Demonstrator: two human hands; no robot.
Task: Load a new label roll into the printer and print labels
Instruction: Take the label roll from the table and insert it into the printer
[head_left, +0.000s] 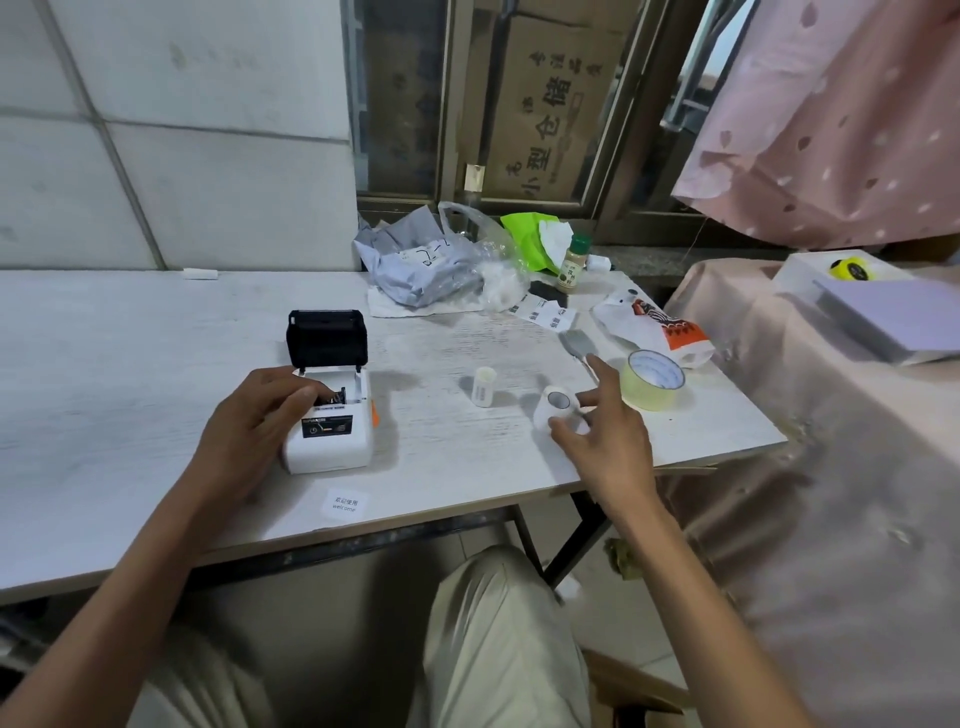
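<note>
A small white label printer (332, 435) sits on the white table (130, 395) with its black lid (327, 338) flipped up. My left hand (254, 421) rests on the printer's left side, fingertips curled into the open roll bay. A white label roll (557, 406) lies on its side to the right. My right hand (602, 431) is spread around it, thumb and fingers touching it or nearly so; a firm grip cannot be seen. Between printer and roll stands a smaller white empty core (483, 385), upright.
A clear tape roll (652, 380) lies just beyond my right hand. Plastic bags (431, 265), a spice bottle (571, 262), printed labels (545, 312) and a snack bag (660, 327) crowd the far right. A "welcome" sticker (344, 504) lies near the front edge. Pink cloth (810, 467) covers furniture at right.
</note>
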